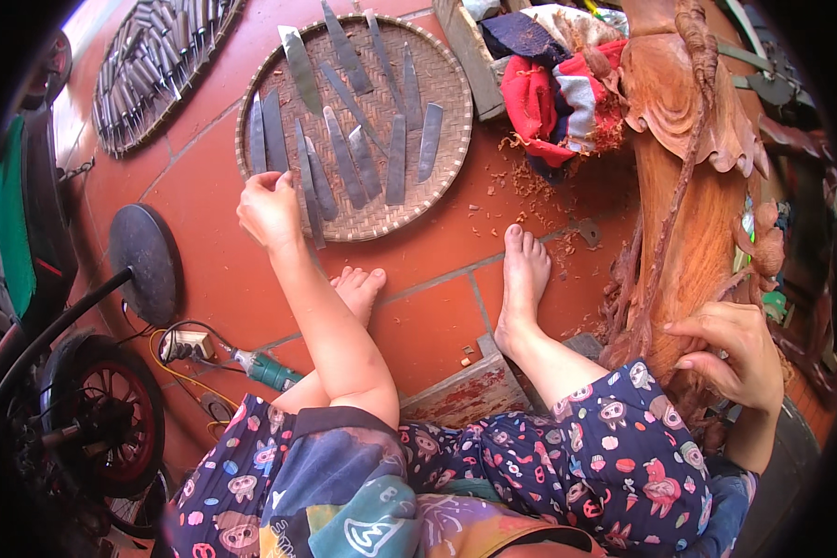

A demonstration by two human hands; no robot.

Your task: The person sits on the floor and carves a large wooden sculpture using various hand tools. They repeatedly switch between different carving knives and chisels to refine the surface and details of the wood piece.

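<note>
My left hand (272,212) reaches to the near left rim of a round woven bamboo tray (395,221). Its fingertips are pinched together at the lower end of a flat grey metal blade (273,130); whether they grip it is hidden. Several more flat blades lie spread over the tray, among them a wider pale-tipped blade (299,70) at the far side and a narrow blade (309,186) that overhangs the near rim. At the right, my right hand (730,358) hangs beside a carved wooden piece (684,232), thumb and fingers curved and apart, with nothing seen between them.
A second woven tray (112,139) holds many handled chisels at the far left. A green power tool (268,369) with its cable lies left of my legs, near a black disc (147,265) and a motorbike wheel (102,409). Red cloths (535,107) and wood shavings are at the right.
</note>
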